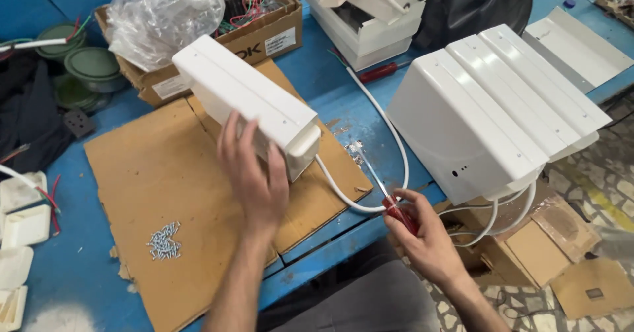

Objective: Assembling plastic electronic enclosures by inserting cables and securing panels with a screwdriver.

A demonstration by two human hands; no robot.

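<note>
White moulded plastic makes up the long housing point(247, 101) that is tilted up on edge over the brown cardboard sheet point(178, 193), near the middle of the blue bench point(72, 286). It is steadied by the left hand point(254, 173), whose fingers are spread and pressed flat against the near face, close to the rounded end cap. A red-handled screwdriver point(396, 210) is pinched in the closed right hand point(426, 236), its thin metal shaft angled up and left toward the housing's near end, from which a smooth white cable point(389, 140) loops out along the bench edge.

For the step in hand, it is judged that the housing should be held firmly against the cardboard so it cannot rock, and the driver tip kept in line with the screw hole before any turning force is applied; a slanted tip could slip and mar the glossy plastic. The cable is best kept out from under the casing.

A small heap of bright metal screws point(164, 243) lies on the cardboard to the near left. To the right, a row of finished white housings point(502, 107) is stacked side by side, smooth and ribbed. At the far left, a cardboard box point(264, 35) with a crinkled clear plastic bag point(162, 15) is seen, and a second red-handled screwdriver point(380, 72) lies farther back.
</note>
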